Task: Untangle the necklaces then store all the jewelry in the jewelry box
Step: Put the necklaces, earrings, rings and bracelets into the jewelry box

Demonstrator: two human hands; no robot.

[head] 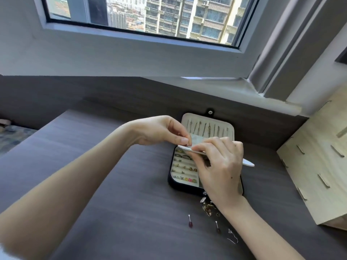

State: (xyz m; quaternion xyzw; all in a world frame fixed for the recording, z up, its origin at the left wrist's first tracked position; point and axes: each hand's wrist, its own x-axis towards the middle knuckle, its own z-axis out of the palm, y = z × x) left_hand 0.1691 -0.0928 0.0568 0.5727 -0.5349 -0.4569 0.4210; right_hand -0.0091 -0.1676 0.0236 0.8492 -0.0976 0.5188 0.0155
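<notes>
A black jewelry box (171,182) lies open on the dark table, its cream lid (207,121) holding several necklaces in a row. Rings and studs fill the lower tray's slots (185,168). A thin white divider panel (247,163) is lifted above the tray. My right hand (219,164) grips the panel from above. My left hand (161,130) pinches its left corner with thumb and forefinger, perhaps on a small earring; I cannot tell. Loose earrings lie in front of the box: a gold cluster (206,205), two red-bead pins (190,222) (217,227) and a silver hook (232,236).
A pale wooden pegboard panel (317,166) stands at the right of the table. A dark raised ledge (93,91) and a window sill run behind the box. The table's left edge drops off toward a patterned floor (11,136).
</notes>
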